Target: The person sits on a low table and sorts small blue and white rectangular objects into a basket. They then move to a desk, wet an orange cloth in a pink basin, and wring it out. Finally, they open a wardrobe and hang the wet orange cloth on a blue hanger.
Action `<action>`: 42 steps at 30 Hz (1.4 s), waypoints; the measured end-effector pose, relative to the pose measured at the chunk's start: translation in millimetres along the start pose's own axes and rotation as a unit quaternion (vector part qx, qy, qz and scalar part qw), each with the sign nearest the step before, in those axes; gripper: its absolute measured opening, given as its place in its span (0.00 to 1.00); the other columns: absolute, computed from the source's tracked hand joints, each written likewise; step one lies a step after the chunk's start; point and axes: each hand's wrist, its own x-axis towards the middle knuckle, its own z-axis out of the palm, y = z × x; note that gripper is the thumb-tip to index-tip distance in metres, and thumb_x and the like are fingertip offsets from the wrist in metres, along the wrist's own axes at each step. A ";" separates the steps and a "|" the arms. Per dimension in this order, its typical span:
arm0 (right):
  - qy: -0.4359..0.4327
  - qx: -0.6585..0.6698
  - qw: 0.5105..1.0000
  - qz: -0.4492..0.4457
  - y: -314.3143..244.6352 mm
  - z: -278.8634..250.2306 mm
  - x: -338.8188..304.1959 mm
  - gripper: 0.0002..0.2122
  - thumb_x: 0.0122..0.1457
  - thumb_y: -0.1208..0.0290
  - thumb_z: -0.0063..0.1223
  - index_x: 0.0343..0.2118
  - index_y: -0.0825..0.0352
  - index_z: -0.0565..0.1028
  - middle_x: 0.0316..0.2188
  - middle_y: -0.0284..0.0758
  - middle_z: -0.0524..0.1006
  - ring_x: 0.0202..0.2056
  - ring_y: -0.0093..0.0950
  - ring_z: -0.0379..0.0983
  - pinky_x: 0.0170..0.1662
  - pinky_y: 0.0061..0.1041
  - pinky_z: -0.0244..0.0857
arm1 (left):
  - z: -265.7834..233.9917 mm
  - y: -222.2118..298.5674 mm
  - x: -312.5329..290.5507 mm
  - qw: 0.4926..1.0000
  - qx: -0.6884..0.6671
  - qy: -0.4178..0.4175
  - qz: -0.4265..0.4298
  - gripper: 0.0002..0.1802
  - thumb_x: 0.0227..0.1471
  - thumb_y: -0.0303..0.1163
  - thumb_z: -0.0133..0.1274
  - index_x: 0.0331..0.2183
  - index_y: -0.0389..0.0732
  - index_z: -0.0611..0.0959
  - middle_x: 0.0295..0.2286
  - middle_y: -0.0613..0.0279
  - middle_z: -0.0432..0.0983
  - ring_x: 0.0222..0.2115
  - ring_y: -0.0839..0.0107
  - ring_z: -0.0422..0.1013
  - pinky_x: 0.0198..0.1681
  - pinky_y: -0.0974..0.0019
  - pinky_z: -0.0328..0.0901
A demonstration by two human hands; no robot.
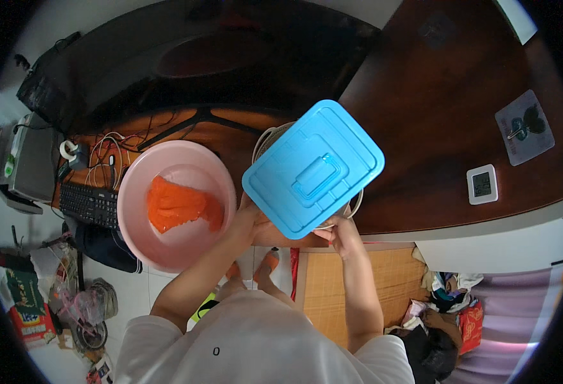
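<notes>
A blue rectangular plastic lid (342,137) with a moulded grip in its middle is held tilted in front of me, above the table. Whether a box is under it cannot be seen. My left hand (251,223) grips the lid's lower left side, its fingers mostly hidden underneath. At the lower right edge, my right hand (342,233) holds it with bent fingers. Behind and below the lid, a round basket with a pale rim (265,139) shows in part. A pink basin (131,214) stands left of my left hand, with orange cloth (176,203) lying inside.
A large black monitor (230,64) stands behind the basin on the brown table (409,173). Cables, a tape roll (68,150) and a keyboard (89,203) lie left. A small white digital display (482,184) and a grey mat (525,128) lie right. Clothes (435,339) pile up at lower right.
</notes>
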 end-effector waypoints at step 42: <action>0.115 -0.459 0.872 -0.128 120.3 -67.6 163.1 0.26 0.50 0.83 0.42 0.56 0.64 0.58 0.36 0.43 0.69 0.37 0.38 0.67 0.40 0.34 0.62 | 64.2 -3.4 83.1 0.993 -0.031 0.113 -0.016 0.18 0.56 0.39 0.45 0.48 0.53 0.65 0.42 0.64 0.68 0.38 0.69 0.70 0.33 0.65 0.74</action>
